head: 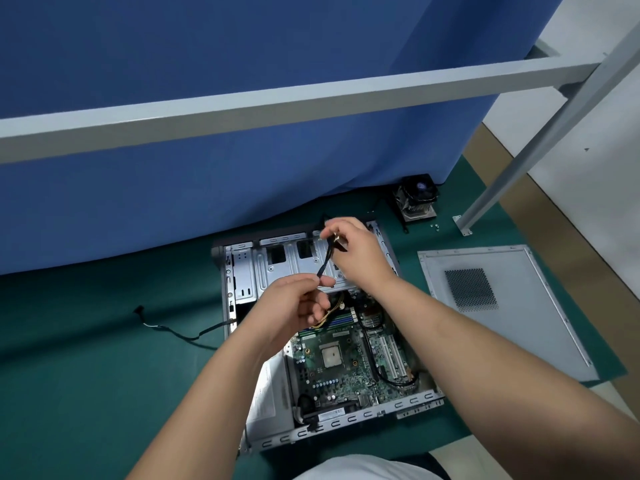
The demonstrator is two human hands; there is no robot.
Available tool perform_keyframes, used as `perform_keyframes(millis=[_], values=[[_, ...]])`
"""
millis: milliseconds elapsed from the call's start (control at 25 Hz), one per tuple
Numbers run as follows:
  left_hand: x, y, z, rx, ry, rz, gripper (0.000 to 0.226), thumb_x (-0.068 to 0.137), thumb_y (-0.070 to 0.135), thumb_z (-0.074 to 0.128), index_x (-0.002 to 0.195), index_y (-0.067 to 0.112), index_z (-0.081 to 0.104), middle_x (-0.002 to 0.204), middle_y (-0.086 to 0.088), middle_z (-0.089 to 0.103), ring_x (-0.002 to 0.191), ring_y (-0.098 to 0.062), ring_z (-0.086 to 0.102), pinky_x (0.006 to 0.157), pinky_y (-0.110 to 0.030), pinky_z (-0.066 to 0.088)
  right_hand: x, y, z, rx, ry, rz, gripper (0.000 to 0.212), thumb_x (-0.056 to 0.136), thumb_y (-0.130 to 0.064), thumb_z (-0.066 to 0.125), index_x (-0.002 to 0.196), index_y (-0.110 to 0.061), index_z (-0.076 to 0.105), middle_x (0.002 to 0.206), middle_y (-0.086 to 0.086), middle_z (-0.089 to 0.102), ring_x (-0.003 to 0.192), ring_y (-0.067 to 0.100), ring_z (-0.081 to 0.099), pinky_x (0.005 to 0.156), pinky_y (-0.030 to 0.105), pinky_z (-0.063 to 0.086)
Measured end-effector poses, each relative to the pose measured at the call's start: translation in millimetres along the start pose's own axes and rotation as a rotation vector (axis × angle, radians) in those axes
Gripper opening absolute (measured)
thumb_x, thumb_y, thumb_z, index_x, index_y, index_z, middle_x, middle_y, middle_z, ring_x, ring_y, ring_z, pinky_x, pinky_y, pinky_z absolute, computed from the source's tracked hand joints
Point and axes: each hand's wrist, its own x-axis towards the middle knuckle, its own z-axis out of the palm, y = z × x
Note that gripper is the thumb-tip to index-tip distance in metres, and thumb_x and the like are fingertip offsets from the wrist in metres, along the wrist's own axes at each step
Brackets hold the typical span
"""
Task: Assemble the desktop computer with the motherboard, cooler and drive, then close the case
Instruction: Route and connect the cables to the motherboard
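Observation:
An open grey computer case (pixel 242 271) lies flat on the green mat. The green motherboard (pixel 343 362) sits inside it, its bare CPU socket (pixel 331 355) showing. Above the case, both hands hold a thin black cable (pixel 325 261). My left hand (pixel 294 306) pinches its lower end. My right hand (pixel 356 251) pinches the upper end, where a small connector shows. The cooler (pixel 415 200), a fan on a heatsink, stands apart at the back right. The case's side panel (pixel 502 306) lies flat to the right. No drive is plainly visible.
A blue curtain hangs behind the case. A grey frame bar (pixel 311 95) crosses overhead and its leg (pixel 519 161) ends in a foot plate (pixel 462 225) by some small screws (pixel 434 226). A black cable (pixel 180 330) trails left from the case over the green mat (pixel 104 375).

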Motion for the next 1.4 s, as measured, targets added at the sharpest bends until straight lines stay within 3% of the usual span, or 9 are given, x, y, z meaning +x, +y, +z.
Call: perform_keyframes(millis=[80, 160, 280, 360, 640, 800, 960, 1120, 1400], values=[[2.5, -4.6, 1.0, -0.015, 0.027, 0.013, 0.022, 0.106, 0.009, 0.05, 0.118, 0.003, 0.067, 0.081, -0.01, 0.068, 0.061, -0.017, 0.057, 0.055, -0.023, 0.046, -6.7, -1.1, 2.7, 0.072, 0.0, 0.124, 0.045, 0.09, 0.006, 0.055, 0.126, -0.021, 0.062, 0.134, -0.004, 0.055, 0.119, 0.004, 0.057, 0.103, 0.015, 0.042], [4.9, -10.3, 2.9, 0.051, 0.06, 0.057, 0.018, 0.107, 0.011, 0.051, 0.121, 0.009, 0.061, 0.089, -0.009, 0.073, 0.065, -0.016, 0.063, 0.06, -0.025, 0.047, -23.8, 0.4, 9.2, 0.151, 0.052, 0.29, 0.033, 0.097, -0.009, 0.055, 0.126, -0.025, 0.056, 0.127, -0.009, 0.06, 0.102, -0.01, 0.06, 0.088, 0.003, 0.041], [10.1, -20.2, 5.7, 0.198, 0.113, 0.157, 0.015, 0.106, 0.01, 0.053, 0.12, 0.013, 0.049, 0.103, -0.014, 0.075, 0.076, -0.021, 0.069, 0.072, -0.035, 0.05, -52.4, 5.2, 19.0, 0.476, -0.031, 0.545, 0.008, 0.102, -0.019, 0.058, 0.106, -0.018, 0.065, 0.097, -0.003, 0.07, 0.085, 0.012, 0.067, 0.084, 0.027, 0.056], [14.4, -27.5, 5.1, 0.269, 0.135, 0.203, 0.016, 0.104, 0.009, 0.055, 0.116, 0.011, 0.044, 0.103, -0.02, 0.073, 0.079, -0.024, 0.068, 0.074, -0.039, 0.049, -64.0, 5.0, 20.8, 0.695, -0.121, 0.627, 0.012, 0.101, -0.014, 0.059, 0.096, -0.012, 0.07, 0.084, 0.005, 0.067, 0.081, 0.022, 0.061, 0.076, 0.032, 0.054], [21.4, -51.7, -3.2, 0.356, 0.114, 0.181, 0.031, 0.098, 0.001, 0.062, 0.108, 0.02, 0.04, 0.099, -0.021, 0.073, 0.081, -0.029, 0.072, 0.078, -0.044, 0.053, -69.3, 5.7, 12.2, 0.502, -0.285, 0.55, 0.004, 0.092, -0.013, 0.073, 0.089, -0.011, 0.071, 0.095, 0.007, 0.074, 0.087, 0.021, 0.07, 0.084, 0.037, 0.058], [22.8, -46.5, -13.4, 0.515, 0.251, 0.164, 0.035, 0.095, 0.004, 0.062, 0.113, 0.033, 0.059, 0.107, 0.004, 0.068, 0.086, -0.02, 0.068, 0.065, -0.03, 0.054, -68.2, 5.0, 3.7, 0.037, -0.304, 0.385, 0.011, 0.096, -0.021, 0.068, 0.086, -0.027, 0.067, 0.076, -0.008, 0.07, 0.069, 0.008, 0.063, 0.06, 0.023, 0.046], [32.5, -26.9, -5.1, 0.246, 0.21, 0.148, 0.027, 0.102, 0.025, 0.062, 0.129, 0.023, 0.063, 0.109, 0.004, 0.076, 0.099, -0.019, 0.071, 0.089, -0.039, 0.059, -79.8, 6.0, 7.1, -0.075, -0.538, 0.345, 0.017, 0.1, -0.021, 0.063, 0.085, -0.029, 0.063, 0.08, -0.002, 0.073, 0.071, 0.006, 0.071, 0.062, 0.028, 0.056], [49.6, -11.2, 2.4, 0.145, 0.306, 0.099, 0.021, 0.106, 0.013, 0.054, 0.127, 0.014, 0.056, 0.088, -0.006, 0.077, 0.078, -0.021, 0.071, 0.079, -0.035, 0.059, -88.0, 13.6, 13.5, 0.114, -0.507, 0.433, 0.003, 0.099, -0.019, 0.066, 0.101, -0.02, 0.066, 0.083, 0.0, 0.074, 0.073, 0.007, 0.074, 0.073, 0.028, 0.061], [62.6, -5.7, 10.9, 0.229, 0.318, 0.007, 0.021, 0.106, 0.007, 0.051, 0.126, 0.012, 0.053, 0.093, -0.016, 0.071, 0.077, -0.029, 0.069, 0.091, -0.052, 0.06, -99.3, 25.7, 21.8, 0.51, -0.283, 0.729, 0.009, 0.092, -0.003, 0.073, 0.099, -0.006, 0.068, 0.101, 0.015, 0.072, 0.08, 0.018, 0.077, 0.073, 0.023, 0.061]])
